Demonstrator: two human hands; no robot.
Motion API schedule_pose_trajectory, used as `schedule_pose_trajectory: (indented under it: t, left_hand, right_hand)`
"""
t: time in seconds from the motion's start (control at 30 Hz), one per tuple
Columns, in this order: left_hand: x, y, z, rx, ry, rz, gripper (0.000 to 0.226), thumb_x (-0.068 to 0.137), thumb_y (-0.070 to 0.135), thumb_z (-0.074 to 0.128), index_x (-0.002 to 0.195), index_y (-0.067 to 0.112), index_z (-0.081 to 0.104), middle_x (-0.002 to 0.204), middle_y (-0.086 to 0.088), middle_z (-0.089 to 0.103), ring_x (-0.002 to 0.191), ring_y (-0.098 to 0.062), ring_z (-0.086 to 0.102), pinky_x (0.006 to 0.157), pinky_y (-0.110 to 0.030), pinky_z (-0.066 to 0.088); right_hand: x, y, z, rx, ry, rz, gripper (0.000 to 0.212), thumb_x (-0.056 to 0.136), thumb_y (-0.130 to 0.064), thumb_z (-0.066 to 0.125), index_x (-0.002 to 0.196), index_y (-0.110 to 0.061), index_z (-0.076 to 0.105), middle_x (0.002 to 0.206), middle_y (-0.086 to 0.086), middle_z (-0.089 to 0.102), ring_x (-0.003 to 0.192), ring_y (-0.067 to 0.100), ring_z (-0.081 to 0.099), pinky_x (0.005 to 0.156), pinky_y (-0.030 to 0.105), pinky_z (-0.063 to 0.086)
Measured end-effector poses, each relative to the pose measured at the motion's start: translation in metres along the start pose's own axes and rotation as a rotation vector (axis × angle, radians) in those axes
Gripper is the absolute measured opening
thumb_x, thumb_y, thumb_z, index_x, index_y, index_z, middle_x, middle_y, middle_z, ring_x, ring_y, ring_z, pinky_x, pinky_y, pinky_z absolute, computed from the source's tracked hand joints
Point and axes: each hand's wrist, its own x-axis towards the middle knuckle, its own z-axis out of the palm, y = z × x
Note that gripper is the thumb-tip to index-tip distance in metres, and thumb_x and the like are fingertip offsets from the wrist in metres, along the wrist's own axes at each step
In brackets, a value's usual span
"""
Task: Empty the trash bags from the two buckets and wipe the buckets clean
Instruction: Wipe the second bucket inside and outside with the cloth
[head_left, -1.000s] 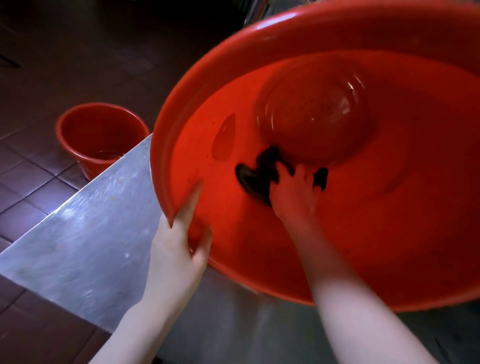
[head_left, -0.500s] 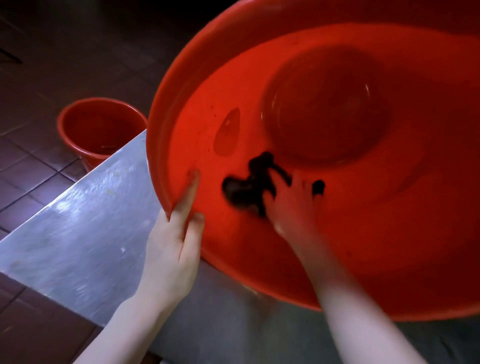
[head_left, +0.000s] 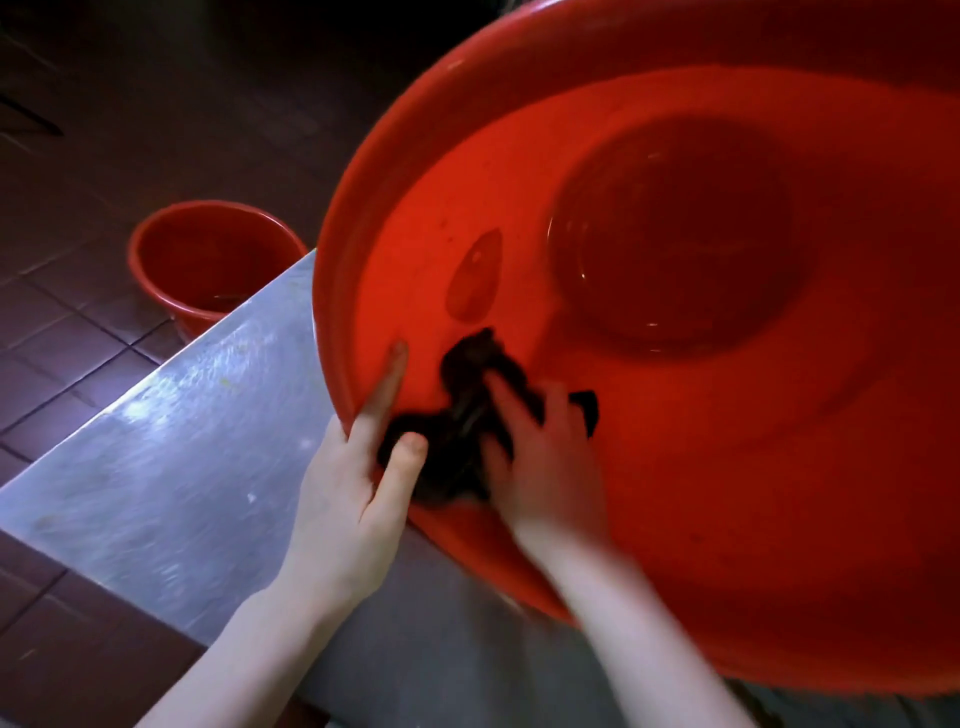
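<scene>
Only part of the big red bucket shows: its far and right sides run off the picture, and the wall under the right hand is blurred. It lies tipped on its side on the steel counter, mouth turned toward the person, its long axis running away from both hands toward the round bottom beyond the right hand's fingertips. The left hand grips the near rim, thumb curled over the edge inside, forefinger stretched along the inner wall, the other fingers hidden behind the rim. The right hand reaches inside, just right of the left one, fingers spread and bent over a dark cloth that it presses against the inner wall; the cloth bunches between the two hands, touches the left thumb and pokes out beyond the right fingers. Whether the right fingers pinch the cloth or only press it cannot be told through the blur. A second red bucket stands upright on the tiled floor, well beyond the left hand, its lower part hidden by the counter edge.
</scene>
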Motion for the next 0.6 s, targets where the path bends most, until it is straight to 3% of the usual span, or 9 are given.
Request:
schedule_pose_trajectory:
  t: [0.17,0.23,0.3,0.37,0.47,0.53,0.6]
  left_hand:
    - [-0.004,0.009,-0.003,-0.029,-0.015,-0.051,0.054,0.088,0.054,0.041,0.141,0.061,0.03,0.148,0.016,0.04,0.131,0.005,0.041,0.101,-0.009,0.034]
    - [0.001,0.018,-0.013,0.038,-0.066,-0.057,0.052,0.082,0.055,0.051,0.134,0.054,0.046,0.142,0.017,0.041,0.121,0.007,0.046,0.099,-0.014,0.039]
    - [0.019,0.037,-0.034,0.194,0.006,0.083,0.049,0.076,0.05,0.057,0.122,0.036,0.064,0.136,0.006,0.035,0.12,0.007,0.042,0.105,-0.015,0.035]
    - [0.046,0.06,-0.058,0.41,0.082,0.34,0.046,0.078,0.032,0.063,0.122,0.022,0.065,0.137,-0.011,0.031,0.125,-0.016,0.042,0.11,-0.029,0.035]
    - [0.079,0.081,-0.074,0.585,0.063,0.449,0.062,0.083,0.006,0.066,0.138,0.032,0.052,0.129,-0.016,0.038,0.101,-0.035,0.055,0.087,-0.049,0.053]
    - [0.08,0.08,-0.066,0.612,0.017,0.433,0.075,0.079,-0.001,0.065,0.142,0.036,0.047,0.123,-0.015,0.044,0.083,-0.031,0.056,0.071,-0.045,0.055]
    - [0.064,0.065,-0.053,0.567,-0.001,0.436,0.078,0.074,-0.003,0.064,0.142,0.031,0.048,0.12,-0.013,0.048,0.072,-0.018,0.047,0.066,-0.029,0.045]
  right_hand:
    - [0.124,0.03,0.006,-0.059,-0.059,0.495,0.05,0.098,-0.038,0.042,0.146,-0.043,0.029,0.151,0.012,0.023,0.135,0.038,0.025,0.107,0.058,0.026]
    - [0.137,0.028,0.011,-0.086,-0.077,0.487,0.049,0.1,-0.034,0.041,0.146,-0.044,0.027,0.151,0.011,0.021,0.136,0.037,0.023,0.106,0.057,0.026]
    - [0.129,0.029,0.015,-0.182,-0.063,0.4,0.051,0.101,-0.029,0.04,0.147,-0.044,0.024,0.151,0.011,0.021,0.136,0.037,0.024,0.104,0.057,0.027]
    - [0.115,0.039,0.014,-0.291,-0.034,0.32,0.05,0.102,-0.026,0.036,0.148,-0.041,0.023,0.152,0.013,0.021,0.136,0.038,0.024,0.103,0.058,0.028]
    - [0.098,0.061,0.001,-0.381,-0.093,0.296,0.049,0.102,-0.024,0.033,0.148,-0.04,0.023,0.152,0.015,0.02,0.135,0.041,0.023,0.105,0.059,0.027]
    - [0.088,0.076,-0.009,-0.441,-0.135,0.32,0.049,0.102,-0.025,0.034,0.148,-0.039,0.024,0.152,0.015,0.02,0.135,0.042,0.023,0.107,0.057,0.026]
    - [0.082,0.09,-0.018,-0.517,-0.155,0.342,0.048,0.102,-0.025,0.033,0.148,-0.038,0.028,0.152,0.016,0.02,0.136,0.042,0.021,0.109,0.057,0.024]
